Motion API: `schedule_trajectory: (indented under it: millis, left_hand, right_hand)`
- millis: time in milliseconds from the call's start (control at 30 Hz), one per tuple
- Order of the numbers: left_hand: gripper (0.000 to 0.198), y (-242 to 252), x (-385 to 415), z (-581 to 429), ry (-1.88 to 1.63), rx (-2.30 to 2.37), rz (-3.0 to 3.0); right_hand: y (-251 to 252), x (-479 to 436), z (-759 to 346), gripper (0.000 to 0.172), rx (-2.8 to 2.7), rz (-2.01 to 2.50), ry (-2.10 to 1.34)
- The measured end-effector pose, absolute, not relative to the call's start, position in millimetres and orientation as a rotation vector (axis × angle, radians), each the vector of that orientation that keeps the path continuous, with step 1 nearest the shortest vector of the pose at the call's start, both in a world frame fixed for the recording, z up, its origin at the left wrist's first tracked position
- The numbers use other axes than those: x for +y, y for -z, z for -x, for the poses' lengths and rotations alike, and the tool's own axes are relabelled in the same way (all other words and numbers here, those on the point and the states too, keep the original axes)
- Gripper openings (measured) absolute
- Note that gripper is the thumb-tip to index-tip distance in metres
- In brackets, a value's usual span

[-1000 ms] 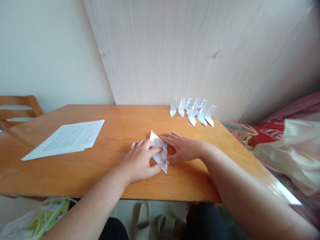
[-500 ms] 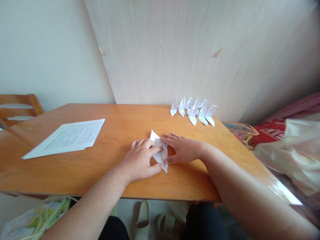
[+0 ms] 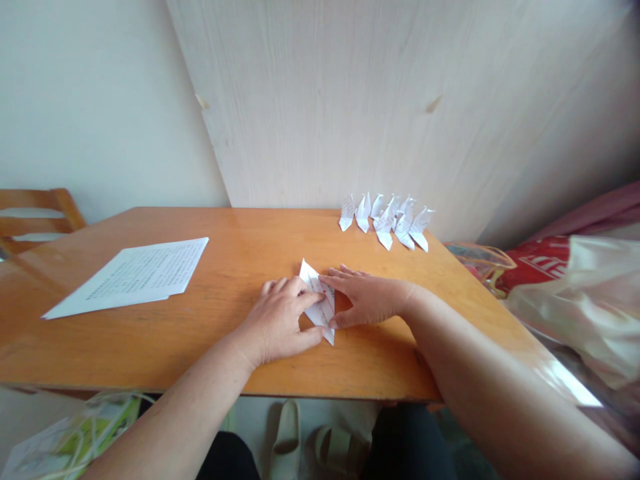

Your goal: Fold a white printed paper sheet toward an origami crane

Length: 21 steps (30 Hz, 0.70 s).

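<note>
A small folded white paper point(image 3: 327, 307) with printed marks and pointed ends lies flat on the wooden table point(image 3: 240, 247), near its front edge. My left hand point(image 3: 283, 320) rests on it from the left, index finger and thumb spread apart on the paper. From the right, my right hand point(image 3: 367, 299) touches the paper's right edge with its index finger and thumb, its fingers stretched out. Neither hand grips the paper; both press on it.
Several folded paper figures point(image 3: 384, 223) stand at the back right by the wall panel. Printed sheets point(image 3: 145, 270) lie on the left. A chair point(image 3: 37, 213) is at the far left; bags point(image 3: 590, 300) lie beyond the right edge. Slippers point(image 3: 287, 430) are on the floor.
</note>
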<state>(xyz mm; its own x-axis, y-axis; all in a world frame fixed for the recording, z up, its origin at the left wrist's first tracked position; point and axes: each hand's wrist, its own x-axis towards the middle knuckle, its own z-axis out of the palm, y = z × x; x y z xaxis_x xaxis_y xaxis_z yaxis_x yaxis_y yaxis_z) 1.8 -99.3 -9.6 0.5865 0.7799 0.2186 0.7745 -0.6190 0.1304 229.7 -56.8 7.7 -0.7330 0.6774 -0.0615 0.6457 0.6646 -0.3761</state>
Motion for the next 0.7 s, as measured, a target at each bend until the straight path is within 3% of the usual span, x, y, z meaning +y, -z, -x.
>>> schedule_trajectory:
  millis: [700]
  left_hand:
    - [0.055, 7.3, -101.1, -3.1, -0.395, 1.360, -2.782]
  right_hand:
    - [-12.1, -64.7, -224.3, 0.106, -2.808, 1.226, -0.591]
